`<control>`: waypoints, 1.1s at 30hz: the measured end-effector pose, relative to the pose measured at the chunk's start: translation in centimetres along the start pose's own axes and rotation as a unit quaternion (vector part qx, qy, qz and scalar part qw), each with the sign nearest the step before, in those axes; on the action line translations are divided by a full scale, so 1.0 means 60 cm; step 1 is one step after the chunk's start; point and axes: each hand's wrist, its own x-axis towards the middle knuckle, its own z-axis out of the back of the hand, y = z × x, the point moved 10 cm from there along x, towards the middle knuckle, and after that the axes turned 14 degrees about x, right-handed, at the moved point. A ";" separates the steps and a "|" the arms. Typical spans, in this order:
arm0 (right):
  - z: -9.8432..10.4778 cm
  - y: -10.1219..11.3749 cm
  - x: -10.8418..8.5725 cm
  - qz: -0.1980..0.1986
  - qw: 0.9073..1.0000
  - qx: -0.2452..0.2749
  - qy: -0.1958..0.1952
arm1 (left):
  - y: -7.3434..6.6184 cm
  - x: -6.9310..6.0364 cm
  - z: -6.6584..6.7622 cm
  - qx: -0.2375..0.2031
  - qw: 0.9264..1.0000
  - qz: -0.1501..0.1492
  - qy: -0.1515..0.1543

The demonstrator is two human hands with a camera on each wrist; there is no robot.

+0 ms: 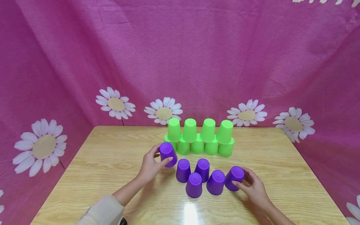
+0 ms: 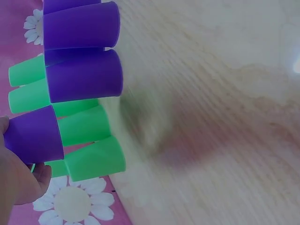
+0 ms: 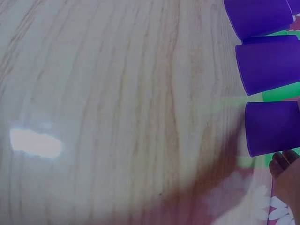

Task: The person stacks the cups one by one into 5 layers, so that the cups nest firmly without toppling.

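Note:
My left hand (image 1: 152, 165) grips an upside-down purple cup (image 1: 166, 151), held off the table in front of the left end of the green cups. In the left wrist view that cup (image 2: 34, 134) sits between thumb and fingers of the hand (image 2: 21, 180). My right hand (image 1: 254, 187) holds another upside-down purple cup (image 1: 235, 174) at the right end of the purple group; the right wrist view shows this cup (image 3: 273, 127) and part of the hand (image 3: 287, 180). Between them stand several upside-down purple cups (image 1: 194, 185), two nearer me and two farther back.
Behind the purple cups, upside-down green cups (image 1: 211, 147) stand in a row, with four more green cups (image 1: 208, 129) stacked on top. The wooden table (image 1: 107, 156) ends at a pink cloth (image 1: 180, 62) printed with white flowers.

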 end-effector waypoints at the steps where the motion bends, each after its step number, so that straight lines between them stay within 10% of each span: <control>1: 0.001 -0.002 -0.001 0.001 1.000 0.002 -0.001 | -0.002 0.002 0.000 -0.001 1.000 -0.001 0.000; 33: 0.012 0.018 0.014 0.028 0.999 0.003 -0.025 | -0.092 0.068 -0.001 -0.011 0.999 -0.043 -0.021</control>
